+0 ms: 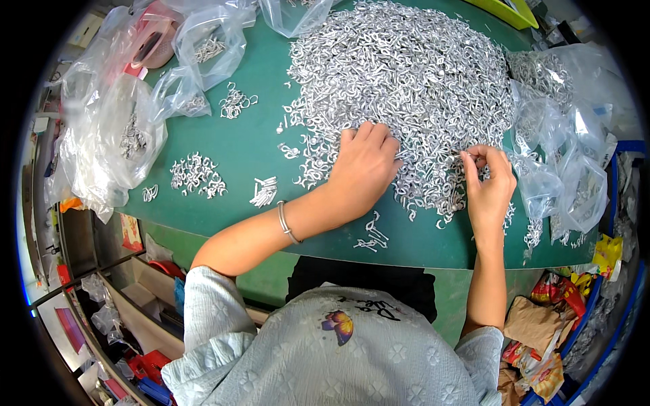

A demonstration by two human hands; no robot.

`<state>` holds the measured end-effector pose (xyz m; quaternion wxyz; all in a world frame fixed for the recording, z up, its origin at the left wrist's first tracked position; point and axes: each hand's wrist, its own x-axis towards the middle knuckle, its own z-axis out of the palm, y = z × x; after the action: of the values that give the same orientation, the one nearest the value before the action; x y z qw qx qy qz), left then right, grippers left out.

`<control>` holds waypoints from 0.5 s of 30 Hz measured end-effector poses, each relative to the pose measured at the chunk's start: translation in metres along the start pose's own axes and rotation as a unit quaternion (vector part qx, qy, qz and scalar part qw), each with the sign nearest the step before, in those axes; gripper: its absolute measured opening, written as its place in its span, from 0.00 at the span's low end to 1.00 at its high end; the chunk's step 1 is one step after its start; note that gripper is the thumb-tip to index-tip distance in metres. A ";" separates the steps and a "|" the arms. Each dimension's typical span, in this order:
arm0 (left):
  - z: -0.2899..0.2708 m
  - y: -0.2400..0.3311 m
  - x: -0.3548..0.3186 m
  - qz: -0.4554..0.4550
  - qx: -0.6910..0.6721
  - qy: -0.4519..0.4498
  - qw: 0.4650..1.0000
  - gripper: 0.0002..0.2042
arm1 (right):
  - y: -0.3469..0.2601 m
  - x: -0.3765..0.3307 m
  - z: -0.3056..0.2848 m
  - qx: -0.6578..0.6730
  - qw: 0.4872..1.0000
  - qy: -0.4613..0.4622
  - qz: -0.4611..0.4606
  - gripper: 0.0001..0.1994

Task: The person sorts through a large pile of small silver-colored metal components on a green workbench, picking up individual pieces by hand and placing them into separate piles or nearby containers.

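Observation:
A broad heap of small silver metal pieces [399, 74], many of them curved or hook-shaped, covers the middle and far part of the green table. My left hand [365, 166] rests on the heap's near side with its fingers curled down into the pieces; whatever is under the fingertips is hidden. At the heap's right edge, my right hand [489, 193] pinches thumb and fingers together, and a glint of silver shows at the tips. Just below my left hand lie a few longer loose pieces [372, 237].
Small sorted piles sit at left: curved pieces [196, 174], straight pins [264, 191] and open rings [237, 101]. Clear plastic bags [112, 135] of parts crowd the left side; more bags [542, 183] flank the heap at right. A yellow-green tray [504, 10] stands far right.

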<state>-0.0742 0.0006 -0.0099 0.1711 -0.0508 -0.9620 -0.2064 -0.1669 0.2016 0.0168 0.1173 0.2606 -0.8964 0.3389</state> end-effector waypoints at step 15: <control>0.000 0.001 0.009 -0.030 -0.064 0.050 0.996 0.05 | -0.004 -0.014 -0.015 0.031 0.999 -0.016 -0.027 0.07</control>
<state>-0.0825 0.0016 -0.0063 0.2086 -0.0220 -0.9382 -0.2752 -0.1524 0.2142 0.0250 0.1038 0.2937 -0.8799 0.3589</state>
